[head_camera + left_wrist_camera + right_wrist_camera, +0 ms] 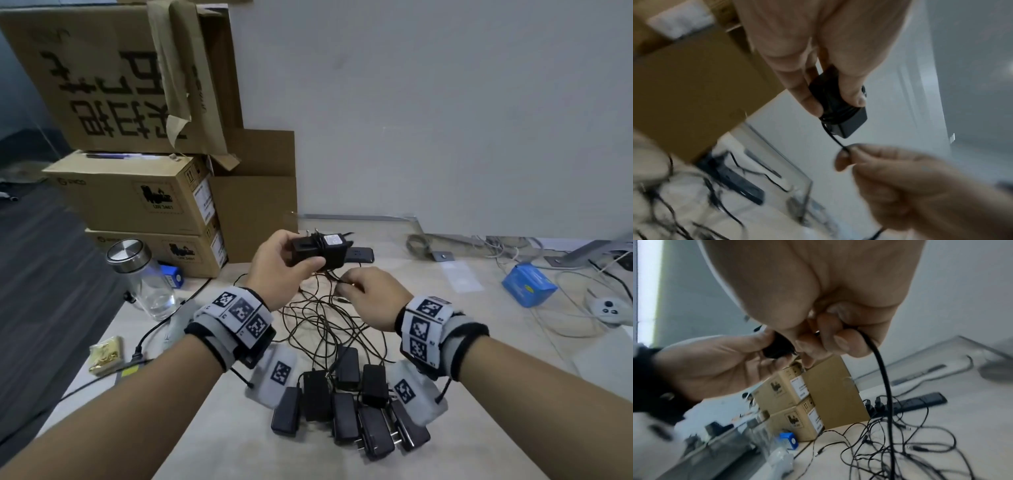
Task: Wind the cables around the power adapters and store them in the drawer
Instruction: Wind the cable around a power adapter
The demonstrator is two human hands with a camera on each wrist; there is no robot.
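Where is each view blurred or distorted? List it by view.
Head view: wide-angle bending, forearms stretched, held adapter fairly sharp. Left wrist view: motion smear over the loose cables at lower left. Right wrist view: glass bottle smeared, palm looming soft.

7 power adapters [345,416] on bench, 1 adapter [317,253] held, 3 cardboard boxes [137,198], 1 bottle [144,279], 1 power strip [358,255]
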